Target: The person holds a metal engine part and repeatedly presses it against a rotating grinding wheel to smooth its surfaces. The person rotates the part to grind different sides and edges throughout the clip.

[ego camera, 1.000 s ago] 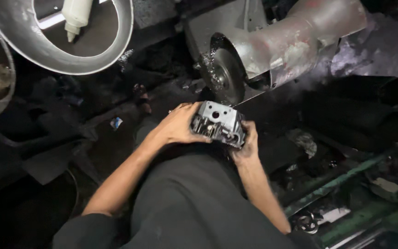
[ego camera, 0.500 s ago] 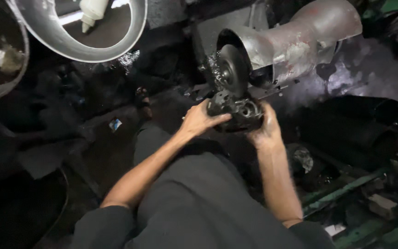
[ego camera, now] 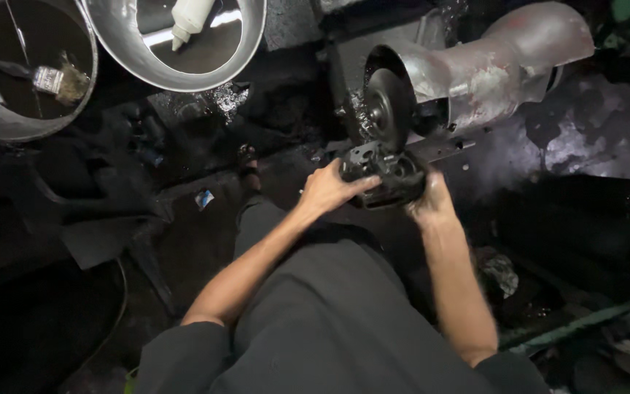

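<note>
I hold a dark, greasy metal casting (ego camera: 384, 174) with both hands, pressed up against the round wheel (ego camera: 388, 108) of a bench grinder. My left hand (ego camera: 327, 190) grips its left side, fingers wrapped over the top. Gripping the right side from below is my right hand (ego camera: 430, 201). The grinder's grey metal hood (ego camera: 475, 69) rises to the upper right. My knees in dark trousers fill the lower frame.
Two metal basins stand at the top left: one (ego camera: 9, 124) holds dark liquid and a paintbrush (ego camera: 56, 79), the other (ego camera: 176, 73) a white squeeze bottle (ego camera: 187, 18). Dark oily floor, scrap parts and a green rail (ego camera: 570, 328) lie to the right.
Both hands have lifted the casting from my lap forward and up to the grinder wheel. The view has shifted so the grinder sits nearer the centre.
</note>
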